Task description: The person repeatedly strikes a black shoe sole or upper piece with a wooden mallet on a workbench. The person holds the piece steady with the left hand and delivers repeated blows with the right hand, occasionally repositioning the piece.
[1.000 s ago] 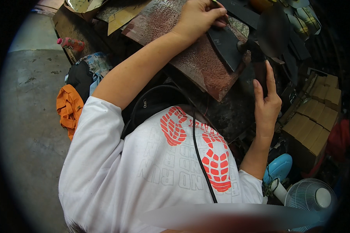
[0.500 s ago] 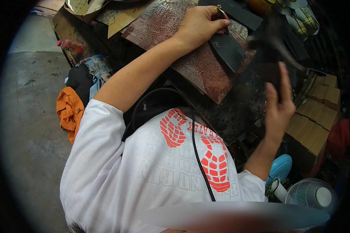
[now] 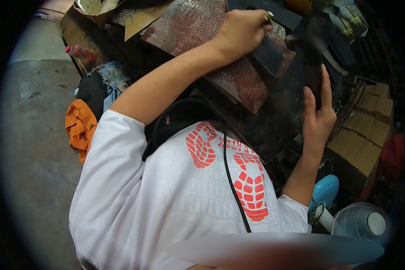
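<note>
A: What is seen at the left, and has anything there shifted since the earlier frames?

B: An orange cloth (image 3: 79, 128) is seen on the concrete floor (image 3: 31, 148), beside a dark bundle. Neither has been moved.

A: And the left hand?

B: The left hand (image 3: 240, 32) is closed over the upper end of a dark flat blade (image 3: 269, 55), with a small metal piece (image 3: 269, 18) pinched at the fingertips. The blade is laid on the rusty metal plate (image 3: 238, 76), near the plate's right edge. The grip is kept as it was a second ago; the hand has been carried only slightly to the right.

A: What has changed on the right?

B: The right hand (image 3: 318, 118) has been shifted. A second ago it was held lower, fingers spread upward. Now its fingers are wrapped round a dark handle (image 3: 314, 67), blurred by motion, raised just right of the blade. The head of that tool cannot be made out clearly.

A: Anything further right?

B: Cardboard boxes (image 3: 364, 130) are stacked at the right, and a white fan (image 3: 362, 222) is seen at the lower right, unmoved.
</note>
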`<state>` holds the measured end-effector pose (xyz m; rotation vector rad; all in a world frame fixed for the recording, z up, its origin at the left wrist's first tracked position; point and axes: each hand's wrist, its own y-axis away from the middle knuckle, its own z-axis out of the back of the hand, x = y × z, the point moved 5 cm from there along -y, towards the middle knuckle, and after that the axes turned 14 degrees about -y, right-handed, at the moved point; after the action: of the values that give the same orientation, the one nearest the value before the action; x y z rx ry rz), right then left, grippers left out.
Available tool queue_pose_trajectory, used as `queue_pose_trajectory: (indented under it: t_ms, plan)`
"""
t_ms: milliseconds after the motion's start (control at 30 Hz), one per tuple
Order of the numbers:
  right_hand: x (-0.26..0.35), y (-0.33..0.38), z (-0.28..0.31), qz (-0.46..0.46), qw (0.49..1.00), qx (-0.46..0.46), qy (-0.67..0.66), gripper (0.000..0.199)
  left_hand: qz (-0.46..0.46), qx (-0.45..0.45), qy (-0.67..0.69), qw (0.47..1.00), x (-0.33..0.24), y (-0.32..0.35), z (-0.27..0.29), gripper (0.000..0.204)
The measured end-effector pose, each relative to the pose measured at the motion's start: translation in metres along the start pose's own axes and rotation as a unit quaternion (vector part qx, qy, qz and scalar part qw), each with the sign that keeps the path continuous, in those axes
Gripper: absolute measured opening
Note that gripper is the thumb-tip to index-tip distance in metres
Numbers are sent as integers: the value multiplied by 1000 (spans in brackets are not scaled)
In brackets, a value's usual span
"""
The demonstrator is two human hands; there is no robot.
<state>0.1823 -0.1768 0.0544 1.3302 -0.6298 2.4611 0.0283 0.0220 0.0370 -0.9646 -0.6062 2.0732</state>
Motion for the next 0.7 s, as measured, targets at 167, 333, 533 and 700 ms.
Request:
queue_pose_trajectory:
  t_ms: [167, 333, 533, 700]
  plan:
    - [1, 7, -5, 35, 996, 47, 72, 58, 278, 95, 333, 896, 37, 2, -21, 12]
    - [-22, 10, -4, -24, 997, 20, 76, 56, 247, 129, 257, 925, 30, 1, -15, 14]
    - [44, -6, 25, 132, 991, -29, 20, 46, 165, 103, 168, 966, 20, -2, -3, 15]
    - [139, -7, 59, 345, 918, -93, -172, 49, -27, 28, 50, 998, 3, -6, -3, 9]
